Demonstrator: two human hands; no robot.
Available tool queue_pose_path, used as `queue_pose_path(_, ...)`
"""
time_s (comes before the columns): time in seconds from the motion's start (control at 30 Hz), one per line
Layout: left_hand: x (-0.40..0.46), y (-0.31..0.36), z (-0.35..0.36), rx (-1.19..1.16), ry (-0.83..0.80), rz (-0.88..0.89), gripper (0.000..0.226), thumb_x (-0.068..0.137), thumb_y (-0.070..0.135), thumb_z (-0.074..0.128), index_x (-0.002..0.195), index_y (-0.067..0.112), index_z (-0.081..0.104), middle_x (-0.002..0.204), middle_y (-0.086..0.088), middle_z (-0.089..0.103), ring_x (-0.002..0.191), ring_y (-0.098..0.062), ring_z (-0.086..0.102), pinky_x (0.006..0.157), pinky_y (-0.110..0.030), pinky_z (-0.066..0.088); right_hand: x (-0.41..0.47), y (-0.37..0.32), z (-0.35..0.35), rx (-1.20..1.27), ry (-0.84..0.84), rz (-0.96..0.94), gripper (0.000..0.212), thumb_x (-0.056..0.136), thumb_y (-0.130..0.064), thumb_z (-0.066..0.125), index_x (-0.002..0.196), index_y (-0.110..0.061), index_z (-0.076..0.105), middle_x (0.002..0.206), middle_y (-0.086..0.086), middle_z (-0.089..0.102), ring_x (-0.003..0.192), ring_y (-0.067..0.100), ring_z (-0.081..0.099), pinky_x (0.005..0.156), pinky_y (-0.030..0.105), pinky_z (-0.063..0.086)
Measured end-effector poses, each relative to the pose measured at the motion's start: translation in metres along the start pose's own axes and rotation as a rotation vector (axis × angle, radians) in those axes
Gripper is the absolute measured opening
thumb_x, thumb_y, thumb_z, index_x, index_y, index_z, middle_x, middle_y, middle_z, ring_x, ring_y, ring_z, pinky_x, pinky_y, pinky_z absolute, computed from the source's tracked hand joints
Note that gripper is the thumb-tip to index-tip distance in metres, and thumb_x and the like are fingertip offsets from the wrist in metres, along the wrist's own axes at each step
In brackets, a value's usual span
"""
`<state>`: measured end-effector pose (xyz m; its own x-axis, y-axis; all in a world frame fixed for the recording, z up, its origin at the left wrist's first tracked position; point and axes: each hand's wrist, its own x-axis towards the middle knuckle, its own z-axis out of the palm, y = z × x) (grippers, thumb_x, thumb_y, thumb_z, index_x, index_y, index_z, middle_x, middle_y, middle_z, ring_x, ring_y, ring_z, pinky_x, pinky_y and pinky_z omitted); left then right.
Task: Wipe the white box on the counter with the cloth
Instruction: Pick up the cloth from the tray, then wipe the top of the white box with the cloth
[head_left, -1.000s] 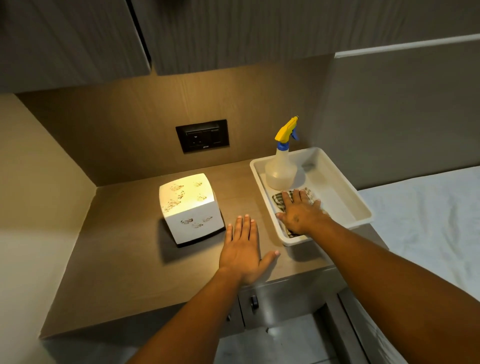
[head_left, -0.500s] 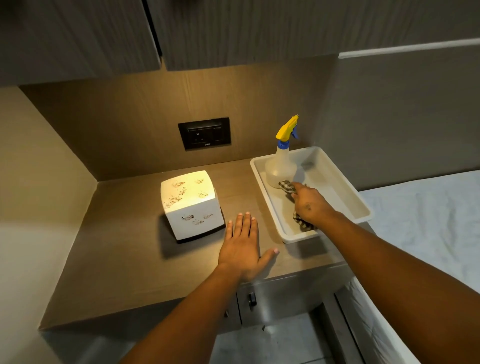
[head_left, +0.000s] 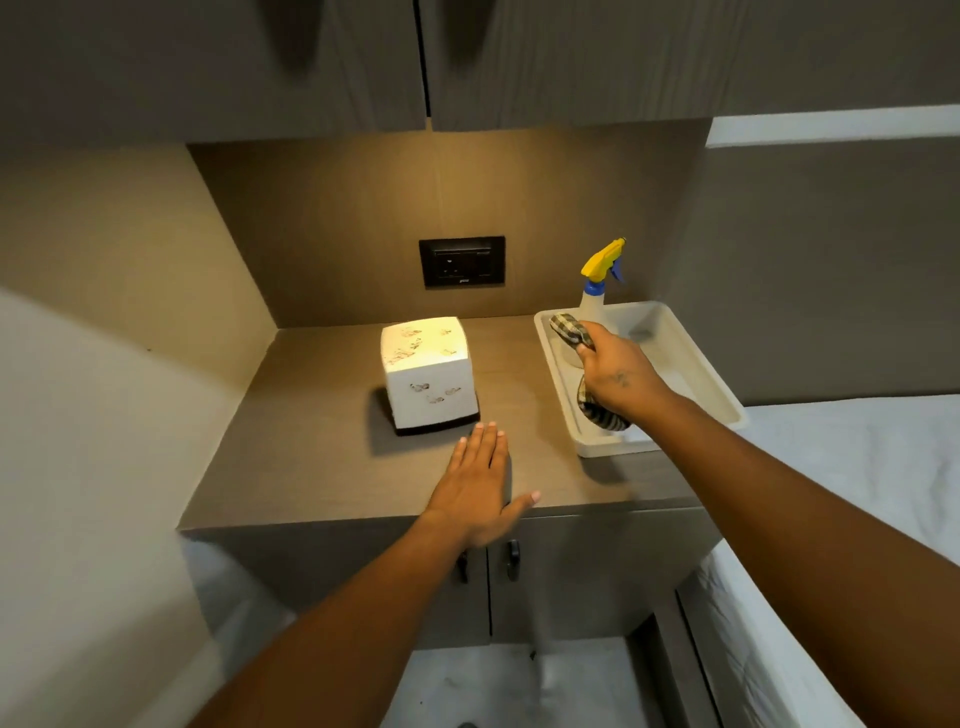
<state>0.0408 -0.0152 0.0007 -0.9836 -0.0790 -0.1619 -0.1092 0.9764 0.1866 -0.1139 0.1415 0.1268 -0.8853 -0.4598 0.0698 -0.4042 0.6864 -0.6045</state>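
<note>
One white box (head_left: 427, 374) stood on the counter (head_left: 311, 457), roughly at its centre, resting on a dark base. Smudge marks were visible on its lit top face and on its front face; three marks could be counted on the front, while those on top were too blurred to count.

One left hand (head_left: 480, 480) lay flat on the counter at 5 o'clock from the box, palm down, fingers extended and close together, thumb spread toward the counter's front edge. The fingertips were just beside the base of the box; whether they touched it could not be told.

One right hand (head_left: 615, 376) was above the white tray (head_left: 722, 395), which sat on the counter at 3 o'clock from the box. The hand was closed around one checked cloth (head_left: 569, 328), with cloth protruding above the fingers and hanging below the palm toward the tray's near end.

One spray bottle (head_left: 597, 283) with a yellow head stood in the far-left corner of the tray, partly hidden by the cloth and hand.

One dark wall socket (head_left: 461, 261) was set at 12 o'clock from the box. Two cupboard door handles (head_left: 513, 558) showed under the counter.
</note>
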Motion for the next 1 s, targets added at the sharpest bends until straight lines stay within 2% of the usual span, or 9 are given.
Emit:
queue_pose_path(0.1,-0.024,-0.018,-0.013,-0.003,0.090,-0.019,0.099,0.098,0.076,0.023,0.164,0.011,-0.010,0.172,-0.008,-0.018,0.157,-0.021,-0.023,0.128,-0.043,-0.009,-0.001,-0.027,0.006,0.032,-0.017,-0.052,0.039,0.104,-0.021,0.038,0.142,-0.019,0.044,0.125,0.018,0.062,0.112,0.034,0.056,0.088,0.035,0.040)
queue_pose_path(0.27,-0.051,-0.061,-0.036,-0.001,0.227,-0.082,0.101,0.097,0.078,0.026,0.164,0.012,-0.009,0.173,-0.007,-0.015,0.157,-0.020,-0.021,0.127,-0.040,-0.011,0.002,-0.073,0.022,0.060,-0.074,-0.113,0.044,0.104,-0.018,0.038,0.147,-0.018,0.039,0.130,0.017,0.060,0.116,0.033,0.056,0.099,0.041,0.044)
queue_pose_path(0.53,-0.043,-0.117,-0.056,-0.028,0.201,-0.189,0.105,0.096,0.077,0.032,0.163,0.011,-0.014,0.172,-0.009,-0.019,0.157,-0.023,-0.020,0.128,-0.043,-0.008,0.033,-0.116,0.051,0.036,-0.118,-0.119,0.045,0.103,-0.020,0.038,0.148,-0.022,0.038,0.134,0.016,0.060,0.117,0.035,0.057,0.099,0.044,0.046)
queue_pose_path(0.67,-0.008,-0.144,-0.059,-0.129,0.200,-0.198,0.119,0.088,0.083,0.043,0.162,0.012,-0.017,0.171,-0.009,-0.021,0.157,-0.022,-0.022,0.127,-0.043,-0.010,0.053,-0.119,0.065,0.018,-0.128,-0.116,0.043,0.103,-0.022,0.040,0.146,-0.025,0.039,0.136,0.014,0.059,0.119,0.033,0.056,0.100,0.044,0.046)
queue_pose_path(0.77,0.022,-0.156,-0.062,-0.342,0.217,-0.215,0.141,0.071,0.086,0.065,0.164,0.015,-0.015,0.172,-0.003,-0.018,0.158,-0.019,-0.016,0.128,-0.044,-0.004,0.063,-0.117,0.077,0.003,-0.126,-0.102,0.045,0.103,-0.021,0.041,0.148,-0.023,0.037,0.139,0.013,0.057,0.123,0.032,0.054,0.102,0.042,0.043)
queue_pose_path(0.83,0.036,-0.161,-0.065,-0.554,0.246,-0.232,0.151,0.052,0.081,0.085,0.165,0.025,0.001,0.173,0.005,0.002,0.159,-0.019,0.007,0.128,-0.049,0.016,0.065,-0.115,0.084,-0.019,-0.146,-0.111,0.047,0.103,-0.022,0.042,0.150,-0.021,0.035,0.142,0.013,0.055,0.125,0.032,0.052,0.102,0.041,0.042)
queue_pose_path(0.9,0.046,-0.167,-0.064,-0.773,0.296,-0.204,0.138,0.039,0.065,0.099,0.152,0.032,0.028,0.156,0.007,0.042,0.143,-0.014,0.043,0.116,-0.048,0.043,0.067,-0.112,0.091,-0.031,-0.165,-0.105,0.050,0.104,-0.028,0.042,0.152,-0.020,0.032,0.151,0.012,0.046,0.134,0.032,0.046,0.108,0.040,0.037)
queue_pose_path(0.93,0.051,-0.168,-0.063,-0.846,0.296,-0.177,0.130,0.037,0.055,0.103,0.145,0.034,0.035,0.145,0.010,0.051,0.133,-0.010,0.051,0.111,-0.045,0.049,0.066,-0.111,0.094,-0.029,-0.180,-0.101,0.053,0.104,-0.033,0.041,0.153,-0.020,0.029,0.158,0.009,0.036,0.141,0.030,0.038,0.112,0.040,0.031)
queue_pose_path(1.0,0.057,-0.169,-0.062,-0.925,0.293,-0.127,0.126,0.036,0.046,0.106,0.141,0.037,0.037,0.140,0.011,0.055,0.129,-0.007,0.054,0.108,-0.043,0.051,0.065,-0.110,0.099,-0.034,-0.215,-0.115,0.058,0.103,-0.040,0.039,0.156,-0.021,0.024,0.165,0.004,0.018,0.150,0.026,0.020,0.118,0.040,0.020)
